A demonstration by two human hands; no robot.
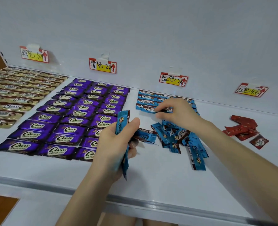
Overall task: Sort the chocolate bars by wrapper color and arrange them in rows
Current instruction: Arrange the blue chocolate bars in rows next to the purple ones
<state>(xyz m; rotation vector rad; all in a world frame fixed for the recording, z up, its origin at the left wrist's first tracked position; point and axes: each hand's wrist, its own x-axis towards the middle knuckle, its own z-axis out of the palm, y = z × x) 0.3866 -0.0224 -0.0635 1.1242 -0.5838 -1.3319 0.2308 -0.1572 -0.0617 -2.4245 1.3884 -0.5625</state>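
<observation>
My left hand (pixel 117 144) grips a bunch of blue-wrapped Choco bars (pixel 122 123), held upright above the shelf. My right hand (pixel 179 111) reaches to the blue rows (pixel 147 98) at the back and pinches a blue bar (pixel 151 109) lying at the front of those rows. A loose heap of blue bars (pixel 180 137) lies on the white shelf (pixel 151 176) just below my right hand. Purple bars (pixel 66 119) fill neat rows to the left, and gold bars (pixel 12 92) fill rows at the far left. A small pile of red bars (pixel 242 129) lies at the right.
Several handwritten price labels are taped to the back wall: one (pixel 34 54) over the gold bars, one (pixel 102 65) over the purple, one (pixel 173 79) over the blue, one (pixel 251 90) over the red. The shelf's front edge (pixel 151 204) runs below my forearms.
</observation>
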